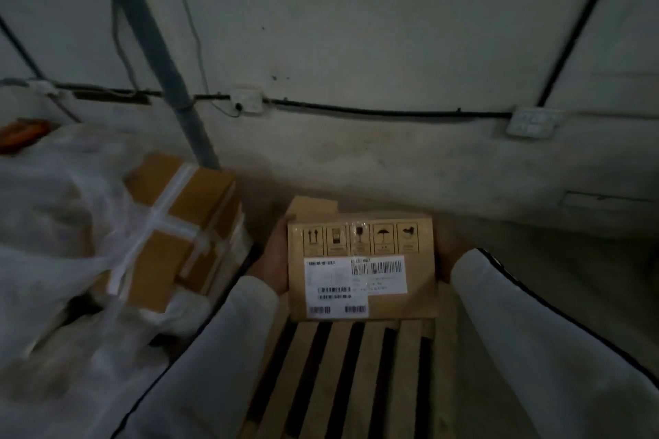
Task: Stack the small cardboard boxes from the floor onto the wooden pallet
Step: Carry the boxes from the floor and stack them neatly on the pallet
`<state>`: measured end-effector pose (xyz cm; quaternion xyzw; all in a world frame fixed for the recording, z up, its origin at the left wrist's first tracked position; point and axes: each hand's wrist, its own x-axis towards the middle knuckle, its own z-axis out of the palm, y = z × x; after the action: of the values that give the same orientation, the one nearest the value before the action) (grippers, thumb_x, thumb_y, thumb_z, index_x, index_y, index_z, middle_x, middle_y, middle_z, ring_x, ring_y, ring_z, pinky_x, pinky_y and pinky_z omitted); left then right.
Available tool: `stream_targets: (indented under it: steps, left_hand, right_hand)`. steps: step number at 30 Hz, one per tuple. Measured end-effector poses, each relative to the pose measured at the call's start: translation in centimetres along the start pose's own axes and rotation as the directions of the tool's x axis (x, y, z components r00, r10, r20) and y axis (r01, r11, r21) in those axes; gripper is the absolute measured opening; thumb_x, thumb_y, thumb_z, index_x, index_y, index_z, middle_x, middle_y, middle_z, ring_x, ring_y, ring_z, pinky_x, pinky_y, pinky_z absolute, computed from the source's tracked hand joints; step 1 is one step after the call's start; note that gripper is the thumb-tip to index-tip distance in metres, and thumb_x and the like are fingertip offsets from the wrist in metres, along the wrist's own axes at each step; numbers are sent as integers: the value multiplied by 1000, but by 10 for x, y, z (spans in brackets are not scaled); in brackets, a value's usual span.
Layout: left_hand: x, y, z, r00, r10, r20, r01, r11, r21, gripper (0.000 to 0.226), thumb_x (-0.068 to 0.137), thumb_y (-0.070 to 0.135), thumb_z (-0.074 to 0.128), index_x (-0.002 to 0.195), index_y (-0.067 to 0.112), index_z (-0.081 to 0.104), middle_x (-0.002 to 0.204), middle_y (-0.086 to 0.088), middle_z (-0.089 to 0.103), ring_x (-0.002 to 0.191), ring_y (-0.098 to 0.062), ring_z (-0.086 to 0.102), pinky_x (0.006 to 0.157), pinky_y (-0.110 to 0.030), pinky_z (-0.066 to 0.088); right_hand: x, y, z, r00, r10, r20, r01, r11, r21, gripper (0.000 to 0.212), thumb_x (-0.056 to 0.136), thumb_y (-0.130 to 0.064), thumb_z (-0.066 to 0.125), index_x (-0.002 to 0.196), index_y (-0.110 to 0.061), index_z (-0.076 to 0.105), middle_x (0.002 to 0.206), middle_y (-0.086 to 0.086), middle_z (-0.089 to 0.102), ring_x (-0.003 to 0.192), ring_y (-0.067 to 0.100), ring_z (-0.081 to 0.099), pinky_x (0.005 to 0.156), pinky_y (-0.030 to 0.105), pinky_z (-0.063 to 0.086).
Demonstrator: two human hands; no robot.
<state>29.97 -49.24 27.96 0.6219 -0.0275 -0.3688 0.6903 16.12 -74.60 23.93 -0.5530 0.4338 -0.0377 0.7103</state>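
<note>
A small cardboard box (392,305) with a white shipping label and handling symbols is gripped from both sides, over the far end of the slatted wooden pallet (342,374). My left hand (272,260) presses its left side and my right hand (447,253) its right side. Whether the box rests on the slats or hangs just above them, I cannot tell. The corner of another cardboard box (313,208) shows just behind it. Both arms wear white sleeves.
On the left, a taped bundle of cardboard boxes (178,232) lies among white plastic sacks (46,224). A grey pole (160,57) leans by the wall. The concrete wall (392,46) with cable conduit and sockets stands close behind the pallet.
</note>
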Motion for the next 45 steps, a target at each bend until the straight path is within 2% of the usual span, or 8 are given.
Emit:
stream_targets:
  steps: [3, 5, 11, 18, 28, 38, 42, 45]
  left_hand:
    - [40, -8, -4, 987, -161, 14, 161, 984, -70, 51, 83, 59, 62, 95, 11, 75, 99, -20, 74, 95, -37, 71, 91, -48, 55]
    - [62, -9, 6, 978, -204, 53, 208, 975, -84, 46, 86, 50, 62, 105, 8, 71, 112, -24, 71, 102, -40, 69, 95, -54, 54]
    - [116, -29, 48, 963, -225, 150, 228, 974, -5, 11, 98, 13, 52, 94, 9, 61, 66, -10, 73, 76, -31, 65, 72, -40, 54]
    - [228, -66, 94, 916, -361, 173, 339, 929, 147, 68, 68, 19, 59, 135, 11, 55, 119, -19, 68, 98, -35, 69, 70, -39, 58]
    - [364, -118, 61, 975, -199, 96, 152, 919, 363, 58, 85, 29, 63, 141, 33, 48, 134, -2, 61, 114, -25, 62, 94, -45, 54]
    - [564, -248, -36, 971, 10, 241, -133, 856, 500, 87, 75, 32, 88, 146, 42, 40, 129, 18, 60, 110, 2, 60, 84, -20, 53]
    - [627, -288, -58, 960, 48, 277, -230, 702, 674, 113, 54, 66, 89, 149, 40, 34, 140, 16, 53, 131, -12, 52, 111, -40, 43]
    - [646, -303, -71, 966, 98, 241, -260, 354, 898, 126, 60, 84, 71, 158, 31, 13, 159, 9, 32, 152, -25, 20, 125, -48, 13]
  right_hand:
    - [8, -7, -4, 999, 9, -45, -5, 995, 101, 72, 66, -72, 73, 105, -12, 74, 100, 18, 76, 98, 40, 71, 91, 59, 55]
    - [7, -14, -5, 999, 20, -48, -12, 989, 148, 53, 86, -53, 67, 114, -7, 67, 89, 18, 74, 84, 36, 71, 77, 48, 60]
    - [43, 0, -30, 989, 121, -83, -98, 966, 238, 22, 88, -15, 59, 105, -3, 65, 78, 17, 71, 69, 36, 66, 71, 47, 55]
    - [130, 3, -78, 972, 186, -141, -131, 936, 328, 27, 89, -15, 60, 114, -6, 63, 85, 19, 72, 80, 39, 64, 76, 51, 54]
    - [290, 52, -50, 982, 165, -88, -99, 860, 501, 43, 93, -32, 59, 136, -26, 60, 126, 16, 66, 114, 42, 62, 89, 54, 54]
    - [474, 162, 24, 994, -25, -103, 72, 872, 484, 41, 103, -37, 45, 92, -17, 78, 89, 9, 78, 74, 23, 75, 70, 38, 52]
    - [540, 206, 36, 983, -140, -116, 178, 871, 459, 40, 105, -36, 42, 96, -19, 78, 93, 7, 77, 79, 22, 75, 66, 38, 57]
    - [579, 231, 42, 985, -153, -73, 170, 867, 469, 43, 104, -42, 39, 116, -19, 73, 113, 10, 75, 98, 27, 72, 82, 42, 51]
